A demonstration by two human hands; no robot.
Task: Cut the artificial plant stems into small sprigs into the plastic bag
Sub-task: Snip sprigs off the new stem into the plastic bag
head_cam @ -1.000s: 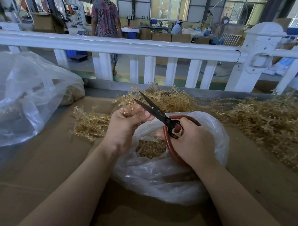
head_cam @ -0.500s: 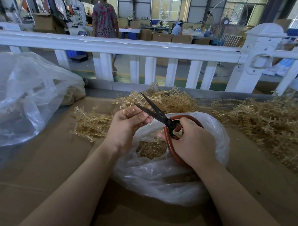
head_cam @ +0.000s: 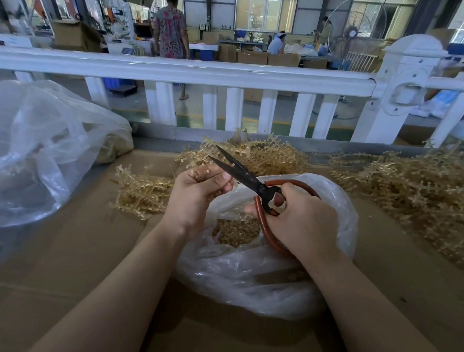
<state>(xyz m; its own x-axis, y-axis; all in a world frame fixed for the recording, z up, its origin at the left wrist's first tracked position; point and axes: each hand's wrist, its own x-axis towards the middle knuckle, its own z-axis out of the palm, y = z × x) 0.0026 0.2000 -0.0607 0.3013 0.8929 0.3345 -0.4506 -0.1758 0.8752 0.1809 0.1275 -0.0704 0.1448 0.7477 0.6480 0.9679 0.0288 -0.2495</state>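
I see my left hand [head_cam: 198,193] pinching a tan stem [head_cam: 200,174] just above the plastic bag [head_cam: 247,283]; my right hand [head_cam: 300,224] grasps scissors [head_cam: 241,173], blades parted, over the bag's mouth.

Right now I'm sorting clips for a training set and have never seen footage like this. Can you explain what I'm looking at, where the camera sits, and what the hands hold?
There is no machine here: a person works with two bare hands, filmed by one wide camera worn on the head that looks forward and down. The left hand pinches a pale golden plastic plant stem. The right hand grips scissors with black blades, parted, and red-brown handles. Below the hands sits an open clear plastic bag with cut sprigs inside. It rests on a brown cardboard surface. Uncut stems lie in piles behind and to the right. A larger plastic bag lies at the left. Beyond a white fence is a workshop with other people.
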